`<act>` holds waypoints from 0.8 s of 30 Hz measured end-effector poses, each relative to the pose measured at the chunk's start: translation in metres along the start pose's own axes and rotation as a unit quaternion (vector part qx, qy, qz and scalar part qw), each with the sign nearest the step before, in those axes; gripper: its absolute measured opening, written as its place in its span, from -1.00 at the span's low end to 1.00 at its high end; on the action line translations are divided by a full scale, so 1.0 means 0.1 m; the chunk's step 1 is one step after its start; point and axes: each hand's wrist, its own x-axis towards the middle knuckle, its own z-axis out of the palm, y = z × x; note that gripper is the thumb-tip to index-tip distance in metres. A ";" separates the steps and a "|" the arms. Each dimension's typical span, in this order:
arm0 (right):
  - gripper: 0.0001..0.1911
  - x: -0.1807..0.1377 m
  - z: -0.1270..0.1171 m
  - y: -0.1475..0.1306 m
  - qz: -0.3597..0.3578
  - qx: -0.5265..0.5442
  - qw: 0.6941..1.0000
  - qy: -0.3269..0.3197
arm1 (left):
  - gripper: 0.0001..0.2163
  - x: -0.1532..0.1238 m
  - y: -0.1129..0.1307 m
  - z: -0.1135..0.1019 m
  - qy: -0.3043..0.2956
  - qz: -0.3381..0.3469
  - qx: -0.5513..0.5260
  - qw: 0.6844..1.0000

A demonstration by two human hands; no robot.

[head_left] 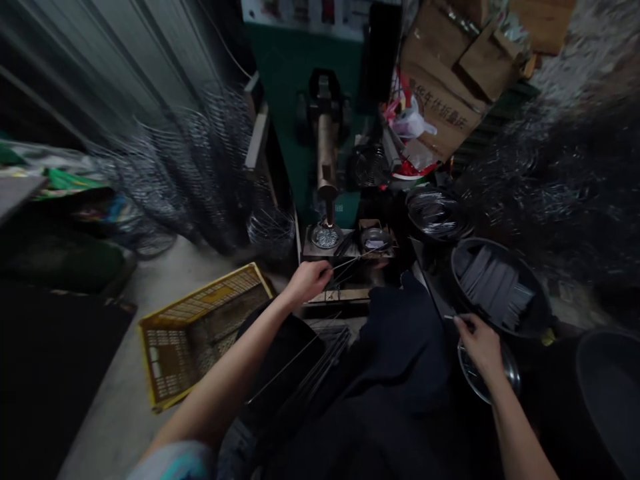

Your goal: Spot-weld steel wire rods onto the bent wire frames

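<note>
The pin is bright metal, the bowl glossy metal, the crate plastic, the box matt cardboard, the cloth matt fabric, and the machine smooth, painted metal.

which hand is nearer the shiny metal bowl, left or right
Right. The right hand is at the far edge of the shiny metal bowl, partly covering it from view; the left hand is well off to the bowl's left and farther forward.

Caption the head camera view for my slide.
Left hand holding a thin wire before a green machine; right hand pinching a small piece by a metal bowl.
</note>
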 end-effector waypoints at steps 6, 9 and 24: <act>-0.63 0.35 0.35 -1.16 -0.133 0.061 0.989 0.018 | -0.80 0.25 0.08 0.29 -0.005 -0.024 0.051 0.998; -0.66 0.39 0.78 -1.58 -0.120 0.174 0.976 -0.054 | -0.79 0.00 0.04 0.19 0.014 -0.026 0.051 0.998; -0.64 0.30 1.39 -2.99 0.041 0.597 0.775 -0.206 | -0.82 -0.83 -0.11 0.08 0.234 -0.053 -0.157 0.958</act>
